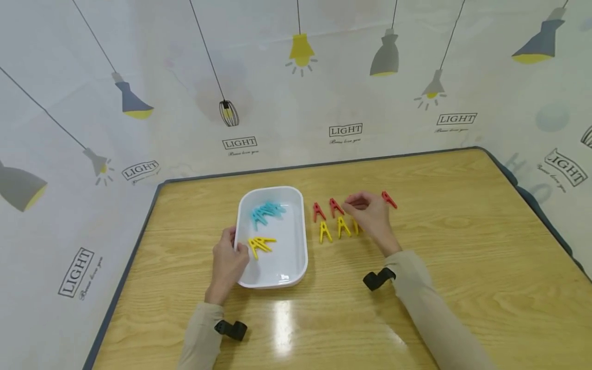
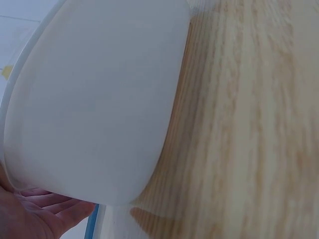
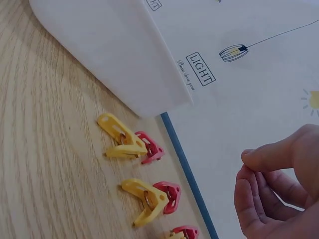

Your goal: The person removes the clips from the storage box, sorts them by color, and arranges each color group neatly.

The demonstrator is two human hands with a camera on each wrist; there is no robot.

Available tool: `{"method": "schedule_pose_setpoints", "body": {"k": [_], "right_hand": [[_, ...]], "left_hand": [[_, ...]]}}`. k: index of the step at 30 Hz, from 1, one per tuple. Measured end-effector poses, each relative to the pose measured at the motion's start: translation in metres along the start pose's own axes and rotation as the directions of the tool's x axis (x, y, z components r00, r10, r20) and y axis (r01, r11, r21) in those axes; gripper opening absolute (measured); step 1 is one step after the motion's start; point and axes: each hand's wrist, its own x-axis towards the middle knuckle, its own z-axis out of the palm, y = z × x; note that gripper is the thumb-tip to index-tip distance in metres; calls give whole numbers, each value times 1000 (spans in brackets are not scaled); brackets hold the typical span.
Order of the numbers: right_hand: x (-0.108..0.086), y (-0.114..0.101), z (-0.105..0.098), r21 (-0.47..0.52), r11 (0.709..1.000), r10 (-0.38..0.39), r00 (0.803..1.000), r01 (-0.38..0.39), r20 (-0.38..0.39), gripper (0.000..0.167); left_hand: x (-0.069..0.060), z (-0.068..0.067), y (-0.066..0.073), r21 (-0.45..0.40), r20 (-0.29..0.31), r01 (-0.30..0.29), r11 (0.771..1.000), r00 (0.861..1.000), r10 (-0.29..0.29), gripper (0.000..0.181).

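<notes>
One white tray (image 1: 282, 262), clips in three colours.
Inside, two yellow clips (image 1: 253, 244) are counted, while overlapping blue clips (image 1: 265, 209) cannot be exactly numbered; outside, three yellow clips (image 1: 341, 222) and at least three red clips (image 1: 334, 205) are seen.

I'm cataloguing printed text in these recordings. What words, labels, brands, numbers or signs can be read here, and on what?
"LIGHT": boxed, repeated across the wall covering.
"love you": ends the script line beneath a box, clearest in the right wrist view; its first word is unclear.
Pale letter-like shapes at the wall covering's right: too faint to read surely.
No text can be made out on the white tray, clothespins or black wrist devices.
</notes>
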Motion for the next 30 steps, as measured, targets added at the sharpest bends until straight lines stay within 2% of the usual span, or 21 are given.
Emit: {"method": "schedule_pose_setpoints", "body": {"k": [4, 12, 23, 30], "right_hand": [[0, -6, 8, 25, 1000, 13, 1000, -13, 18, 16], [4, -18, 28, 43, 999, -15, 998, 13, 55, 14], [9, -47, 59, 78, 997, -20, 994, 12, 111, 13], [8, -62, 81, 75, 997, -36, 987, 25, 159, 11]], "left_hand": [[-1, -1, 1, 1, 4, 4, 1000, 1000, -4, 45], [-1, -1, 3, 7, 1, 13, 1000, 1000, -13, 45], [-1, -2, 2, 3, 18, 33, 999, 999, -33, 47], [-3, -1, 3, -2, 1, 5, 1000, 1000, -5, 46]]}}
